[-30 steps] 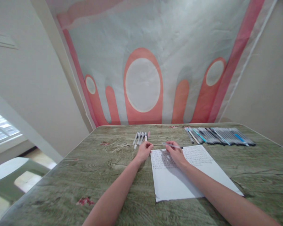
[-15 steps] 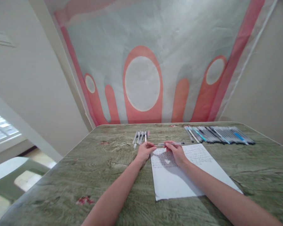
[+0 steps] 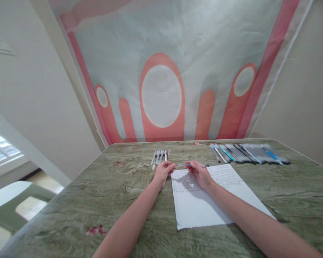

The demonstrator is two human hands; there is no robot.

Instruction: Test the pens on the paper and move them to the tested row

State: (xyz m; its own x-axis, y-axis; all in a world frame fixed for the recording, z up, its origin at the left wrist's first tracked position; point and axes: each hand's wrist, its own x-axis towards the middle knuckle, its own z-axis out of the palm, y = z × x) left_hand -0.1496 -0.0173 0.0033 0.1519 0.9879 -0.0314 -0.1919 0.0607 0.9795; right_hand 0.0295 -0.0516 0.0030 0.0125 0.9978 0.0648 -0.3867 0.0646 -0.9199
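My right hand (image 3: 200, 174) is closed around a slim clear pen (image 3: 184, 165), held nearly level above the top of a sheet of paper (image 3: 204, 211). Small handwriting covers the paper's upper part. My left hand (image 3: 163, 172) is pinched at the pen's left end, beside the paper's upper left corner. Whatever lies between its fingertips is too small to make out. Just behind my left hand, several clear pen caps (image 3: 157, 157) lie in a group, with a pink piece (image 3: 169, 153) at the right of it.
A long row of pens (image 3: 250, 154), mostly clear with dark ends and some blue, lies at the table's back right. The wood-grain table (image 3: 97, 200) meets a wall with a pink and grey mural (image 3: 161, 132). A pale chair (image 3: 13, 200) stands to the left.
My left hand's fingertips have come slightly closer together at the pen's left end. The pen has shifted a little to the left with my right hand. The view has moved slightly.
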